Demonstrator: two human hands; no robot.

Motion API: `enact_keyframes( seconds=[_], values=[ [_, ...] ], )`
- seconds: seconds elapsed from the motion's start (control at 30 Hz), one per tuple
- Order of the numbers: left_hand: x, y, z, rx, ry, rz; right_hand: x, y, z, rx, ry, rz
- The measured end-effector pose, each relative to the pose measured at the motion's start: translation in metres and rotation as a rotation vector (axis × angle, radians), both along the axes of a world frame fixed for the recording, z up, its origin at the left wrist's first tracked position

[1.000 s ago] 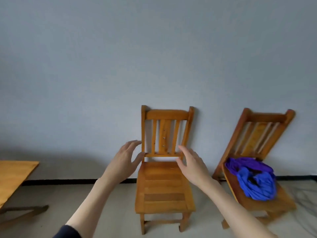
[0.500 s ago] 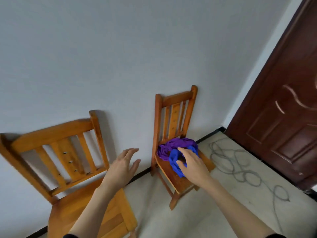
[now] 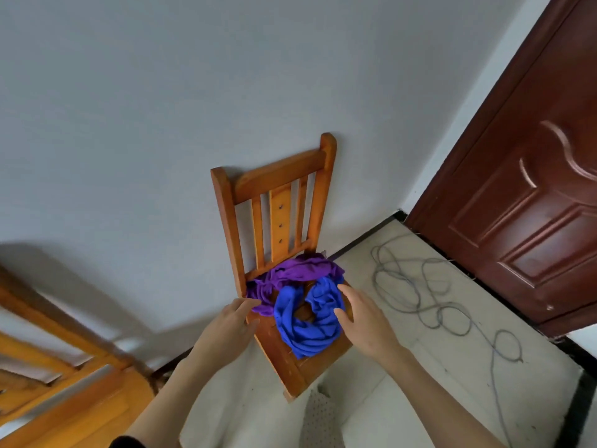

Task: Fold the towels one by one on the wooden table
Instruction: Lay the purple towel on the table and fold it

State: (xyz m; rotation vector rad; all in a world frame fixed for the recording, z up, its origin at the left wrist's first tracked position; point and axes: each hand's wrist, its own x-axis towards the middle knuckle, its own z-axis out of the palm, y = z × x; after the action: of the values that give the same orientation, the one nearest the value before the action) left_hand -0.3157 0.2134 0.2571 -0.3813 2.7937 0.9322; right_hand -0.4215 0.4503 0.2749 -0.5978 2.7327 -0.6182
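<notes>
At the far left, a second wooden chair (image 3: pixel 64 392) shows only in part, blurred, standing against the grey wall (image 3: pixel 161 108). Moving right, the left hand (image 3: pixel 231 328) is extended with fingers straight and relaxed, holding nothing; its fingertips reach the left edge of the seat of the wooden chair (image 3: pixel 274 202), just beside, possibly touching, the lower fringe of the purple towel (image 3: pixel 297 270). That towel lies crumpled at the back of the seat, against the slatted backrest. The blue towel (image 3: pixel 310 324) lies in a loose bunch in front of it, touching it, covering the middle and right of the seat, with a gap showing bare wood at its centre. The blue towel sits between the two hands. The right hand (image 3: pixel 365 321) is likewise spread and unclenched, gripping nothing; its thumb and fingers rest at the right edge of the blue towel. Further right, a grey cord (image 3: pixel 429 295) lies in loops on the pale floor (image 3: pixel 420 399). A dark red door (image 3: pixel 523 195) stands at the far right.
</notes>
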Motion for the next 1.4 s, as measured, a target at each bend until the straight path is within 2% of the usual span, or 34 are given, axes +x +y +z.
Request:
enact_keyframes(
  seconds=[0.2,0.33,0.47,0.57,0.7,0.93,1.07,1.2,1.3,1.4],
  values=[
    [-0.119,0.021,-0.056,0.055,-0.179,0.116,-0.125,0.009,-0.058,0.071,-0.098,0.123],
    [-0.18,0.02,-0.094,0.063,-0.216,0.171,-0.195,0.002,-0.104,0.123,-0.137,0.2],
    [-0.2,0.026,-0.145,0.084,-0.262,0.216,-0.247,-0.024,-0.158,0.217,-0.171,0.341],
    [-0.198,0.031,-0.181,0.097,-0.32,0.232,-0.274,-0.047,-0.195,0.25,-0.19,0.35],
    [-0.202,0.027,-0.223,0.113,-0.35,0.265,-0.3,-0.076,-0.241,0.249,-0.157,0.349],
    [-0.218,0.025,-0.258,0.126,-0.281,0.287,-0.32,-0.113,-0.304,0.476,-0.157,0.48],
    [-0.218,0.022,-0.261,0.122,-0.266,0.293,-0.307,-0.114,-0.305,0.422,-0.016,0.472],
    [-0.216,0.022,-0.253,0.134,-0.296,0.27,-0.303,-0.11,-0.297,0.314,0.0,0.43],
    [-0.221,0.019,-0.254,0.131,-0.247,0.273,-0.313,-0.117,-0.304,0.439,-0.063,0.496],
    [-0.22,0.017,-0.261,0.133,-0.204,0.308,-0.308,-0.123,-0.315,0.554,-0.026,0.558]
  ],
)
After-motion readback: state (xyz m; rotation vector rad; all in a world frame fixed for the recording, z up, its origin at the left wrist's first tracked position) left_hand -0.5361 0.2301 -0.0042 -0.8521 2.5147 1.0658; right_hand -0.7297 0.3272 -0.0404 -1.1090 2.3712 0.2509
